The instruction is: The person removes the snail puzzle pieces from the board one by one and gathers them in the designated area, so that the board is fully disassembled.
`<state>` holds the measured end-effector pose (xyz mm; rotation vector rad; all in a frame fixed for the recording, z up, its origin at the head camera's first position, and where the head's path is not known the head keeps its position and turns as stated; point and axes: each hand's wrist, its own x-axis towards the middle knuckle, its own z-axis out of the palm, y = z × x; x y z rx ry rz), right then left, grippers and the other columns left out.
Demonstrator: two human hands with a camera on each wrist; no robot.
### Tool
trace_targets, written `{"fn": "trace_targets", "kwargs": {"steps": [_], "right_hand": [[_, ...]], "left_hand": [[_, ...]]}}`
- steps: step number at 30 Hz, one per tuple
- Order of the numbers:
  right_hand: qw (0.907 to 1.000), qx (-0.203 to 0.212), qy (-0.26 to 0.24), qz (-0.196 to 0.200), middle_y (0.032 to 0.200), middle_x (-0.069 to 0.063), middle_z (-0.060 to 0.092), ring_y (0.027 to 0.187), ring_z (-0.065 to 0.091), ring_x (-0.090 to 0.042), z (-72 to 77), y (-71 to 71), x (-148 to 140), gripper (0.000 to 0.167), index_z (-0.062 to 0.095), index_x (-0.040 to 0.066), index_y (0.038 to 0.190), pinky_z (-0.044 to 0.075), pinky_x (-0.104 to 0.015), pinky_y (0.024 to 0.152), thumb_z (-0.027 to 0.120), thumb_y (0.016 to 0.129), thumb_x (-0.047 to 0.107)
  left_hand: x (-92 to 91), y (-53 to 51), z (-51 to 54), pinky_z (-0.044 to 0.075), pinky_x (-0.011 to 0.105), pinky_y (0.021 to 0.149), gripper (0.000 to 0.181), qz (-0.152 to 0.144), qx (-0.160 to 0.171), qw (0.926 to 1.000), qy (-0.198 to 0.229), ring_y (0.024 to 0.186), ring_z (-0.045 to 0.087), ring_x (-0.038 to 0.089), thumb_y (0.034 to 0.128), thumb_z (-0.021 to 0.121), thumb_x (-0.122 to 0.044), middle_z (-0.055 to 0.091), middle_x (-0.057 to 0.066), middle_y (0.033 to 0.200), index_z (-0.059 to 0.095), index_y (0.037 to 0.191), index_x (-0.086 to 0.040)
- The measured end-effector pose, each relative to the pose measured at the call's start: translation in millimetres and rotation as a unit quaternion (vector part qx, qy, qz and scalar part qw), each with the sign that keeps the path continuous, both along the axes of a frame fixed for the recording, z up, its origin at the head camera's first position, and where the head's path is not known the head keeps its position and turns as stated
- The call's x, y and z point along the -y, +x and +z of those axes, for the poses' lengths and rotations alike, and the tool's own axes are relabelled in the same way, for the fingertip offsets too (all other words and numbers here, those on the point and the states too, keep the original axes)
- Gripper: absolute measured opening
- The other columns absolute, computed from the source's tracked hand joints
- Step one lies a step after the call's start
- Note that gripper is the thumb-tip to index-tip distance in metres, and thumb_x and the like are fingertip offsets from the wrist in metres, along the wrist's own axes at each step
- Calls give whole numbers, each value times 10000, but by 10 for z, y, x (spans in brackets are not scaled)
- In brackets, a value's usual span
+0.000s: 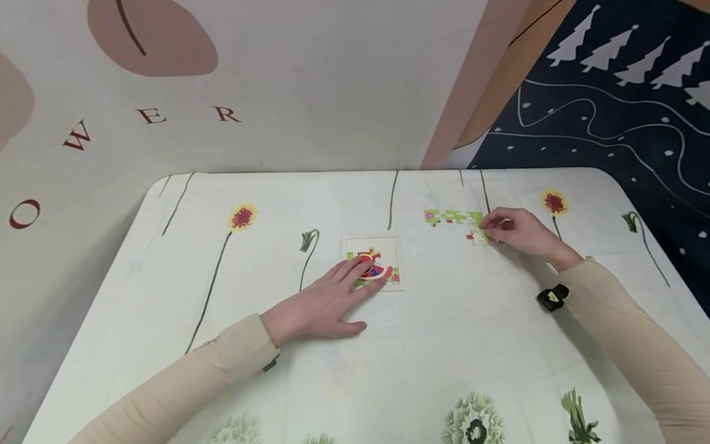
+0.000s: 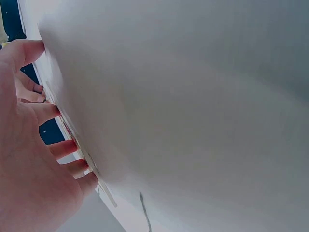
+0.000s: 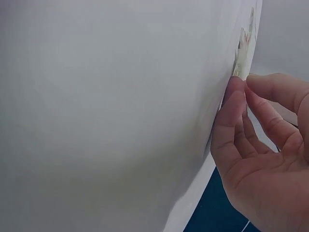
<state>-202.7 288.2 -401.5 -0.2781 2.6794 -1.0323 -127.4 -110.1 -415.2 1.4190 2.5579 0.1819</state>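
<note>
A square jigsaw board (image 1: 390, 243), partly filled with a colourful picture, lies flat on the table. My left hand (image 1: 327, 302) rests on it, fingers spread and fairly straight, covering part of the picture; the left wrist view shows the fingertips of that hand (image 2: 34, 140) on the board's edge. Farther right, several loose jigsaw pieces (image 1: 452, 216), green with bits of red and white, lie in an angled group. At the group's right end, my right hand (image 1: 518, 231) pinches the edge of a piece between thumb and curled fingers. In the right wrist view, this hand (image 3: 265, 140) largely hides the piece.
A white tablecloth (image 1: 421, 345) printed with flowers and stems covers the table. Behind it stands a pale wall (image 1: 333, 92) with letters, and a dark panel (image 1: 610, 117) with white trees is at the right. Black wrist devices (image 1: 553, 297) hang under both sleeves.
</note>
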Motion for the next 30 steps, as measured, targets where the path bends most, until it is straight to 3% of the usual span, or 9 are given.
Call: {"fn": "trace_targets", "kwargs": {"steps": [8, 18, 24, 30], "right_hand": [[9998, 134, 31, -135, 1068, -189, 601, 821, 568, -268, 22, 8, 20, 193, 621, -20, 1113, 472, -250, 632, 594, 951, 82], [9992, 9, -385, -99, 1126, -207, 605, 832, 606, -264, 72, 66, 115, 204, 628, -29, 1110, 499, -264, 637, 594, 953, 97], [9980, -170, -592, 142, 1128, -203, 612, 829, 612, -279, 75, 76, 303, 191, 639, -35, 1097, 484, -247, 623, 610, 937, 66], [9949, -305, -785, 546, 1107, -179, 633, 869, 610, -264, 74, 52, 539, 159, 649, -30, 1068, 487, -248, 678, 612, 923, 24]], "left_hand": [[-4, 1, 11, 127, 465, 1150, 749, 1, -29, 10000, -15, 1424, 144, 372, 926, 536, -427, 187, 196, 1552, 231, 1549, -145], [2, 9, 10, 130, 466, 1149, 742, -13, 2, 10000, -51, 1430, 131, 355, 932, 539, -417, 172, 191, 1559, 229, 1550, -147], [19, 40, 20, 154, 491, 1139, 724, -52, -147, 9999, -69, 1431, 145, 346, 937, 546, -403, 181, 185, 1562, 255, 1542, -132], [104, 45, 60, 134, 514, 1139, 714, 96, -187, 9996, -165, 1425, 167, 356, 933, 569, -414, 194, 178, 1561, 291, 1531, -139]]}}
